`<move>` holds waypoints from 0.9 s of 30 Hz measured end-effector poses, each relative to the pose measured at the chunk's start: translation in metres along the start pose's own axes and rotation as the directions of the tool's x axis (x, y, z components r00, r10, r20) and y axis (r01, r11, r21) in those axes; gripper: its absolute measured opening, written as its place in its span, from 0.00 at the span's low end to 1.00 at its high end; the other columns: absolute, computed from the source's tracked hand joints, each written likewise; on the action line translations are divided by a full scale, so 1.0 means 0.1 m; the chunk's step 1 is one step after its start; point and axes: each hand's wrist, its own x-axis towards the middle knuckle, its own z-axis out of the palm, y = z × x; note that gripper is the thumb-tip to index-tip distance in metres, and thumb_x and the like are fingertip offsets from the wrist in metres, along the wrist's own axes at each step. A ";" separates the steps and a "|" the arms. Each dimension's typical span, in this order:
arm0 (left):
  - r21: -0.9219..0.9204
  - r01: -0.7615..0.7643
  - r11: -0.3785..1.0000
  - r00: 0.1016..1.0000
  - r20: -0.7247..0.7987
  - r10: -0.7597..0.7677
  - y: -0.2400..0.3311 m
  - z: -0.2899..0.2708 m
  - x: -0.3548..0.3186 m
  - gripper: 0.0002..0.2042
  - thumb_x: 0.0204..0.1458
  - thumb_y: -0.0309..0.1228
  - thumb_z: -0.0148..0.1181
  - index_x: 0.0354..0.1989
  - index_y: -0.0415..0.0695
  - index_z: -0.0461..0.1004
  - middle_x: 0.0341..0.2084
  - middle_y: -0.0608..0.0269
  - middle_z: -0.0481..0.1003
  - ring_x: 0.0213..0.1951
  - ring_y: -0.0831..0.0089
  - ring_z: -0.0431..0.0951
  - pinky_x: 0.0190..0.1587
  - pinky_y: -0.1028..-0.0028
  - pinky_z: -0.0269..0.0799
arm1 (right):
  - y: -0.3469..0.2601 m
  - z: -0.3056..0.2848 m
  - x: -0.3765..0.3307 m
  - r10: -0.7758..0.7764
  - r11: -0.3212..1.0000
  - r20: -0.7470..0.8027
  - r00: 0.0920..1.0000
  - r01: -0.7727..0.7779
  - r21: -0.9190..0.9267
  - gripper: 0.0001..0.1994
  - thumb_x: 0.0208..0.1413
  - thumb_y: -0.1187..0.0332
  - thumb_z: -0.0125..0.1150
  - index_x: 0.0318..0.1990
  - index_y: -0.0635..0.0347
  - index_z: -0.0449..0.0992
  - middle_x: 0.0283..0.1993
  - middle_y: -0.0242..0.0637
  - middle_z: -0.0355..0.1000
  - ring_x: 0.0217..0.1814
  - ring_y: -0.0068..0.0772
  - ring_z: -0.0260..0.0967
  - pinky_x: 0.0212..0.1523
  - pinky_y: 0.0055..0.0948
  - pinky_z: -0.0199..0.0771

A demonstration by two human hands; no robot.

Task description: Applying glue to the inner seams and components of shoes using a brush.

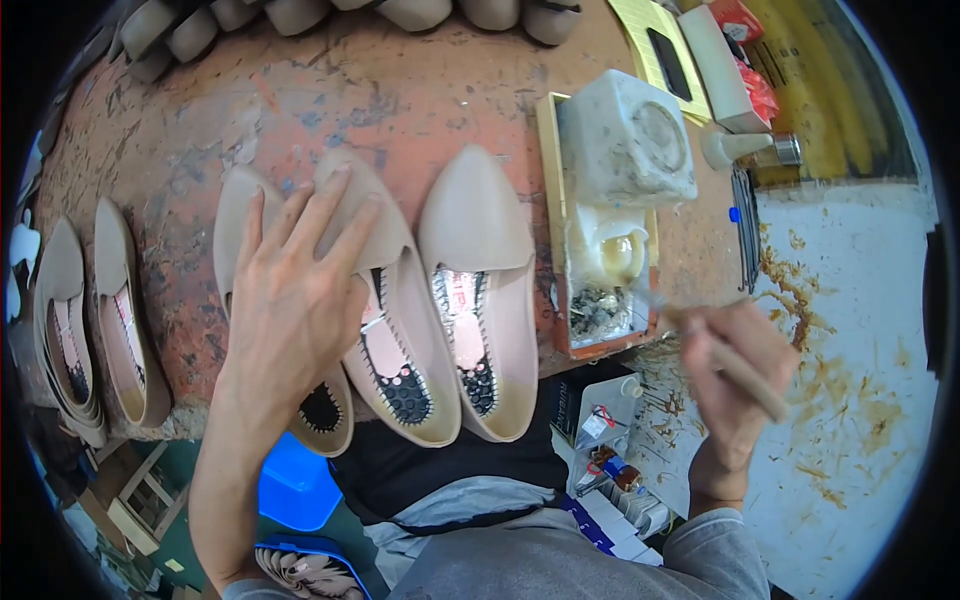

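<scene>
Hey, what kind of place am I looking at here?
Probably a shoemaking workbench: beige shoe uppers lie in rows on a worn bench, the right hand holds a brush, and a glue-crusted container stands nearby.

Blue stool [293, 485], yellow box [660, 50], red-white carton [735, 65]

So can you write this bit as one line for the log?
left hand: flat on beige shoes | right hand: holding brush | glue tray: beside shoes on bench
</scene>
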 end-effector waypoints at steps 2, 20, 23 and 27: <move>-0.102 0.030 0.994 1.000 -0.005 -0.031 -0.01 -0.08 -0.07 0.23 0.49 0.24 0.67 0.57 0.45 0.82 0.64 0.52 0.76 0.64 0.50 0.78 0.75 0.37 0.64 | -0.01 0.03 0.05 0.277 0.959 0.012 0.961 -0.276 -0.062 0.03 0.53 0.78 0.73 0.29 0.66 0.86 0.27 0.40 0.79 0.25 0.33 0.72 0.29 0.32 0.69; -0.306 -0.015 0.952 0.982 -0.185 -0.044 -0.17 0.03 -0.27 0.12 0.47 0.22 0.78 0.41 0.46 0.87 0.36 0.64 0.83 0.50 0.60 0.89 0.71 0.41 0.72 | -0.80 0.90 0.71 -0.477 0.746 0.427 0.768 0.096 0.659 0.09 0.51 0.75 0.76 0.40 0.63 0.85 0.30 0.34 0.76 0.32 0.39 0.74 0.33 0.38 0.77; -0.305 -0.007 0.952 0.982 -0.182 -0.051 -0.17 0.02 -0.29 0.12 0.48 0.22 0.78 0.41 0.46 0.87 0.36 0.64 0.83 0.50 0.60 0.89 0.71 0.41 0.72 | -0.78 0.84 0.72 -0.574 0.719 0.555 0.602 0.047 0.693 0.10 0.50 0.69 0.74 0.38 0.60 0.83 0.32 0.34 0.73 0.39 0.39 0.75 0.37 0.37 0.80; -0.290 -0.007 0.957 0.982 -0.185 -0.048 -0.17 0.03 -0.30 0.11 0.48 0.22 0.78 0.41 0.46 0.87 0.36 0.64 0.83 0.51 0.60 0.89 0.71 0.41 0.72 | -0.77 0.85 0.82 -0.595 0.729 0.554 0.583 0.103 0.676 0.12 0.43 0.72 0.76 0.39 0.60 0.86 0.42 0.36 0.77 0.41 0.38 0.76 0.35 0.36 0.79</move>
